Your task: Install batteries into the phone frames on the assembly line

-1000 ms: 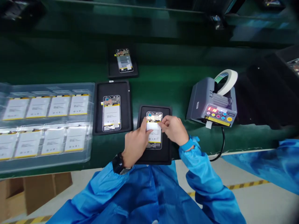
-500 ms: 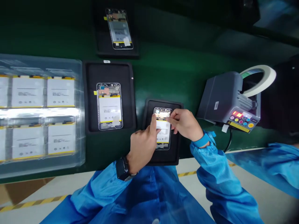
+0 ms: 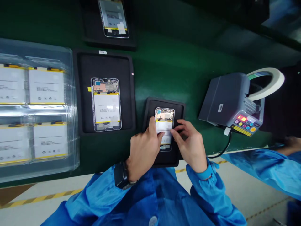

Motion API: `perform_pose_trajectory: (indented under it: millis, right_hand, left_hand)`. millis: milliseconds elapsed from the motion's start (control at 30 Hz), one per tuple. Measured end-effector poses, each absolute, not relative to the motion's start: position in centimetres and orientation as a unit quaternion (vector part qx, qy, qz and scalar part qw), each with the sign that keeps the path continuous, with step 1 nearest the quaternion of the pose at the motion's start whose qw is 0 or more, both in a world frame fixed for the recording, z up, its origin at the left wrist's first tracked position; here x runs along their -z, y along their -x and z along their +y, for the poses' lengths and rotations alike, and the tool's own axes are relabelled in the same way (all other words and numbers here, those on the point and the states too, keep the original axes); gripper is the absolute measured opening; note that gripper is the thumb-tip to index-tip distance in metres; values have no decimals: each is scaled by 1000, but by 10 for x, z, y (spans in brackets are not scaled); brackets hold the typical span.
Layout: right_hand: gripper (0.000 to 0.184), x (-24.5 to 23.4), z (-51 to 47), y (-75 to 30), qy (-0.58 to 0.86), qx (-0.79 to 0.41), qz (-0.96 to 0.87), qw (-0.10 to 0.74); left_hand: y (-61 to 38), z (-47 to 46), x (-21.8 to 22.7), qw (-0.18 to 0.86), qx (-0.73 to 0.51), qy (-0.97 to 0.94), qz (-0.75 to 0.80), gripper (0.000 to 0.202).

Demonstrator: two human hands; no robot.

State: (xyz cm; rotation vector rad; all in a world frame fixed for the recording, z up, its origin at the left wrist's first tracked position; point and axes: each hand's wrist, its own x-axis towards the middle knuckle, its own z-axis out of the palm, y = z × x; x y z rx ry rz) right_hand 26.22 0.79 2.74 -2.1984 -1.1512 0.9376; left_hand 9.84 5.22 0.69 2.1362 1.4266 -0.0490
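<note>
An opened phone (image 3: 164,116) lies in a small black tray (image 3: 150,105), its circuit board showing above a white battery (image 3: 162,128). My left hand (image 3: 144,147) holds the phone at its left side, index finger along the edge and thumb over the battery. The other fingers of that hand are curled under. At the opposite edge, the thumb of my right hand (image 3: 191,142) touches the phone beside the battery. That hand's index finger is stretched out apart from the thumb, and nothing shows between them.
To the left, a larger black tray (image 3: 128,94) bears another opened phone (image 3: 107,108). A clear plastic tray (image 3: 74,125) of several batteries stands beyond it. A third phone (image 3: 115,15) lies at the back. The grey tape dispenser (image 3: 221,97) is at right, near another person's sleeve (image 3: 256,169).
My right hand has moved down along the phone's right edge, from near the circuit board to beside the battery, and its fingers have spread. My left hand stays at the phone. The view has shifted slightly.
</note>
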Motion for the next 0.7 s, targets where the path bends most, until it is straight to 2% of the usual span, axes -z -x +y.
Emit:
perform_pose_trajectory:
  millis: [200,300,400,500,600,700]
  right_hand:
    - [56,-27,-26,-240,769,-411,-255,418]
    - [52,-17,-35,-241,705,-462,-177,508]
    - [43,-10,-41,-245,646,-496,-122,567]
    - [41,-6,-44,-248,612,-512,-108,593]
    - [41,-4,-45,-250,592,-522,-101,605]
    - [43,-1,-45,-251,578,-530,-93,613]
  left_hand:
    - [-88,78,-6,502,-57,-669,545,48]
    - [-84,86,-4,644,-102,-570,500,51]
    - [-84,85,-5,723,-147,-467,488,58]
    - [-88,79,-6,704,-208,-459,501,48]
    - [-93,73,-5,617,-259,-538,513,38]
    - [-97,69,-2,591,-275,-562,510,46]
